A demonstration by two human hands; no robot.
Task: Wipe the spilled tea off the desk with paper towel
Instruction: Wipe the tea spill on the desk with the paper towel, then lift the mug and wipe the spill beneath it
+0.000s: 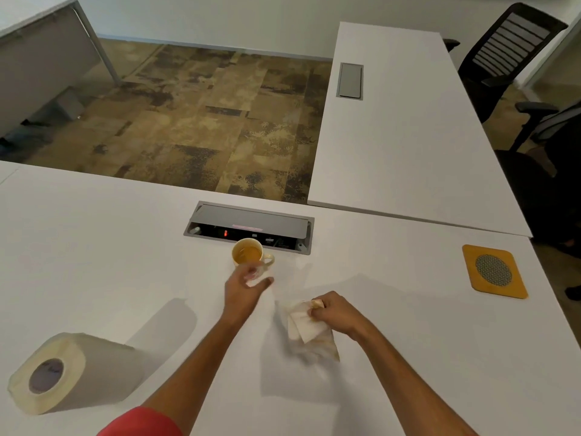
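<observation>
A cream cup [248,253] with tea in it stands on the white desk [94,247], just in front of the cable box. My left hand [243,291] is just below the cup, fingers relaxed and blurred, holding nothing that I can make out. My right hand [334,313] pinches a crumpled, tea-stained paper towel [309,332] and holds it at the desk surface. No spilled tea shows plainly on the desk around the towel.
A paper towel roll [63,372] lies on its side at the near left. A grey cable box [250,228] with its lid open is set in the desk behind the cup. A yellow coaster [493,272] lies at the right. A second desk [399,121] and office chairs [509,51] stand beyond.
</observation>
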